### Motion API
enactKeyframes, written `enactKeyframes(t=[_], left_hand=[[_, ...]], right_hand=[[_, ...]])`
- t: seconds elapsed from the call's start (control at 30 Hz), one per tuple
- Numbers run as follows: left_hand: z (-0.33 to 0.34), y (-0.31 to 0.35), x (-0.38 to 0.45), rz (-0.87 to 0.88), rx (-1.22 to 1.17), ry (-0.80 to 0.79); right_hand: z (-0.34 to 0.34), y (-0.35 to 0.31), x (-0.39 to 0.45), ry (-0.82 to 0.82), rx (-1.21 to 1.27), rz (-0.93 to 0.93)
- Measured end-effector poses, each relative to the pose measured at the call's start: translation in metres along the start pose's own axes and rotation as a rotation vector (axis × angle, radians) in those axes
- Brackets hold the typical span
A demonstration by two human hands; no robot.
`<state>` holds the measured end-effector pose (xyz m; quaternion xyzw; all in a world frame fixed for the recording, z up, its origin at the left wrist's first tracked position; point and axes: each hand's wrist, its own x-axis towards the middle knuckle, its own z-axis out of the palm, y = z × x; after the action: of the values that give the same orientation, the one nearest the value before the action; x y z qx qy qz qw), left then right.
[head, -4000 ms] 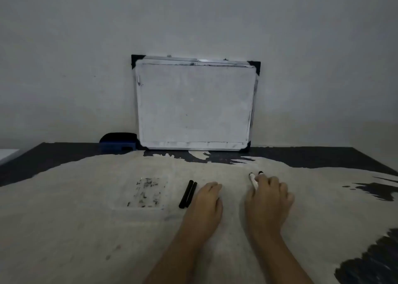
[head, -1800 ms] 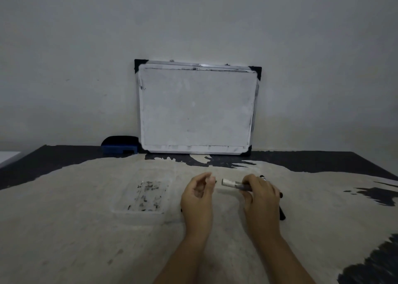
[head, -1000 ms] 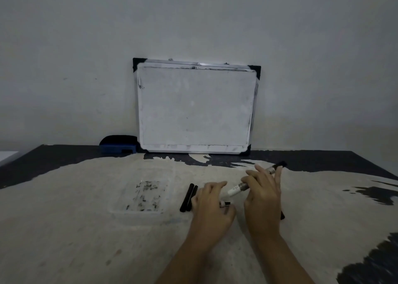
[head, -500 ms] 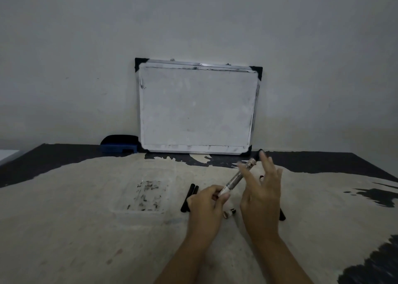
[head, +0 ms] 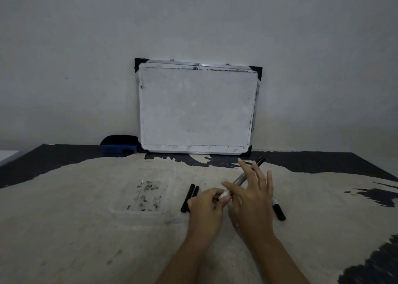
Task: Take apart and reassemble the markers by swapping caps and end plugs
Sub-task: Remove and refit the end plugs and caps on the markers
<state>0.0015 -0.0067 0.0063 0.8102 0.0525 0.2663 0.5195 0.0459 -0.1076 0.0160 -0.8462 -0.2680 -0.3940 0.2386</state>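
A grey-bodied marker (head: 241, 178) with a black far end slants up to the right above the table. My left hand (head: 206, 206) pinches its near white end. My right hand (head: 254, 195) holds the barrel between thumb and forefinger, its other fingers spread. Two black marker pieces (head: 190, 197) lie side by side just left of my left hand. Another black marker (head: 279, 211) lies on the table right of my right hand, partly hidden by it. A small plug seen earlier is hidden under my hands.
A clear plastic tray (head: 142, 197) with dark specks sits left of the markers. A small whiteboard (head: 196, 109) leans on the wall at the back, with a blue eraser (head: 119, 146) beside it. The table (head: 75, 229) has a worn beige and black top.
My right hand picked up the marker from the table and tilted it up. My left hand came in from the table and took hold of the marker's near end.
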Motion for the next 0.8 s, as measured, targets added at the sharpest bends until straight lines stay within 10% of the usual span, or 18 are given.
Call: enactKeyframes(t=[0.33, 0.5, 0.8], left_hand=[[-0.004, 0.006, 0.001, -0.043, -0.155, 0.094], [-0.005, 0.005, 0.003, -0.151, -0.345, 0.163], [-0.004, 0.003, 0.004, -0.136, -0.345, 0.170]], right_hand=[[-0.009, 0.008, 0.005, 0.285, -0.214, -0.037], [-0.007, 0.000, 0.004, -0.043, -0.326, -0.182], [-0.010, 0.000, 0.006, 0.031, -0.219, -0.201]])
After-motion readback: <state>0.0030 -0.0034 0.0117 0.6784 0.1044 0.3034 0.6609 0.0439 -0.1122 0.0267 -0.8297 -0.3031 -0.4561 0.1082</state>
